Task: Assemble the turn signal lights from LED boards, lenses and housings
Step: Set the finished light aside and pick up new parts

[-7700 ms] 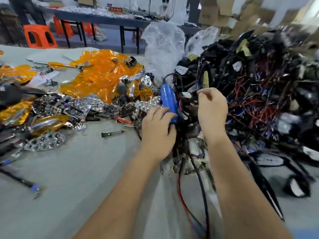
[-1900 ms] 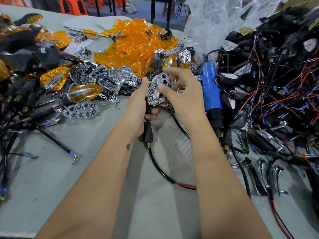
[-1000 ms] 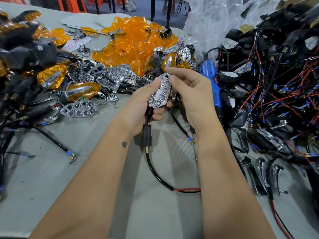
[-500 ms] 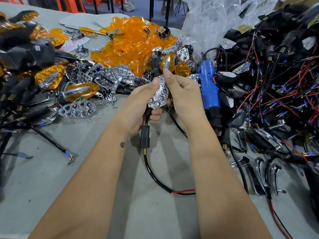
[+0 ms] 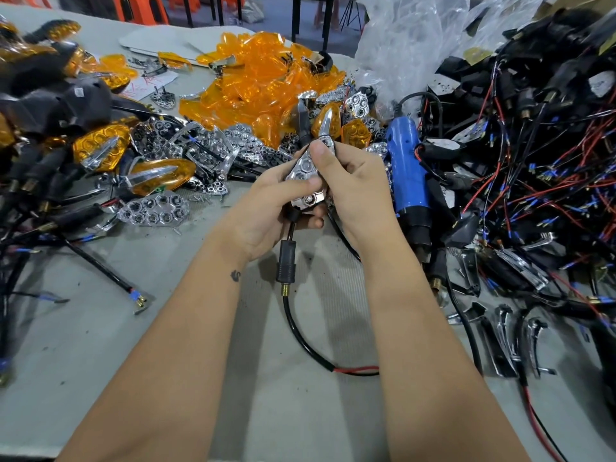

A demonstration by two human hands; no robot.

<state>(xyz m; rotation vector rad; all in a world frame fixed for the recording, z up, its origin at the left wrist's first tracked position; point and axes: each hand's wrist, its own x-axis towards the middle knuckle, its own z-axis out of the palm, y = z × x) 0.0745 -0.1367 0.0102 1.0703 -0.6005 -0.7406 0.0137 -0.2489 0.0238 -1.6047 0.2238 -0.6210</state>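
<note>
A chrome honeycomb reflector [image 5: 305, 173] sits on a black turn signal housing that both hands hold above the table's middle. My left hand [image 5: 270, 208] grips the housing from below, thumb lying across the reflector. My right hand [image 5: 355, 185] pinches the reflector's upper tip with thumb and fingers. The housing's black stem [image 5: 286, 261] and cable [image 5: 305, 338] hang down to the table, ending in red wires [image 5: 358, 370]. The housing body is mostly hidden by my hands.
Orange lenses [image 5: 266, 78] lie heaped at the back, loose chrome reflectors [image 5: 153, 208] and finished amber lights [image 5: 160, 176] to the left. A blue electric screwdriver [image 5: 408, 168] lies right of my hands. Wired black housings [image 5: 533, 145] pile at the right, chrome trims [image 5: 506, 341] below.
My hands drew the reflector and housing slightly closer together; my left thumb moved over the reflector's face and my right fingers closed on its tip.
</note>
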